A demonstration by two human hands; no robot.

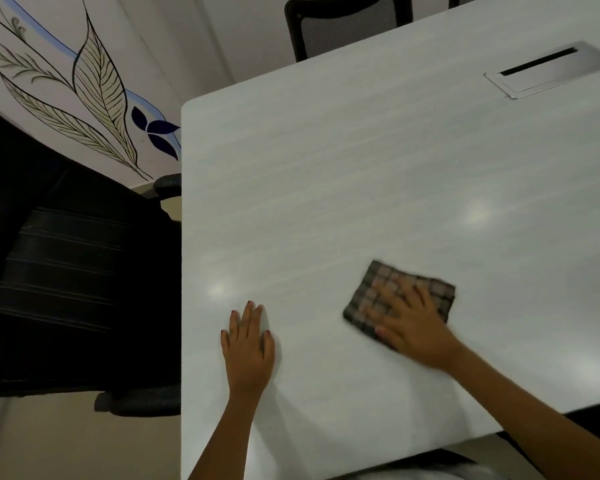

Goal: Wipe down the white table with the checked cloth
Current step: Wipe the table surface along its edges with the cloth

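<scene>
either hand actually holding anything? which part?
No grip on anything. The right hand lies flat with fingers spread, pressing the middle of the checked cloth; the left hand rests flat on the white table.

Table [361,185] white; cloth [378,289] brown-grey checked; chair [66,271] black.

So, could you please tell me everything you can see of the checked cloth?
The checked cloth is dark fabric with a grid of paler pinkish-brown squares, apparently folded into a rough rectangle. It lies flat on the white table, in its near right part, set at an angle to the table's edges. The right hand presses on it, palm down, fingers spread, covering its near side. Its edges look slightly blurred.
</scene>
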